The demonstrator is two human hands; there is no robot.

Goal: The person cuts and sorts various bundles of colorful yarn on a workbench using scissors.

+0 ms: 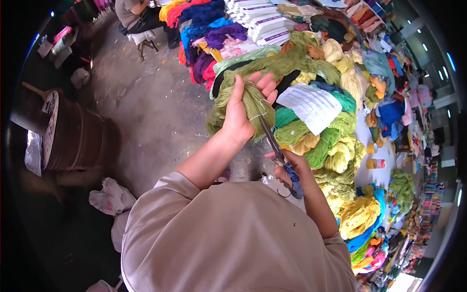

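Note:
My left hand [242,113] is raised and grips an olive-green yarn hank [250,100] around its middle, fingers spread at the top. A thin white string loop hangs off the hank near my palm. My right hand [292,168] holds scissors [277,151] with blue-wrapped handles; the blades point up toward the hank and reach the white string. My beige sleeves fill the lower part of the view.
A long table heaped with yarn hanks in green, yellow, blue and purple [335,146] runs along the right, with a white paper sheet [311,104] and stacked white boxes [265,22]. A brown barrel [73,136] stands left on the concrete floor. Another person sits far back [136,14].

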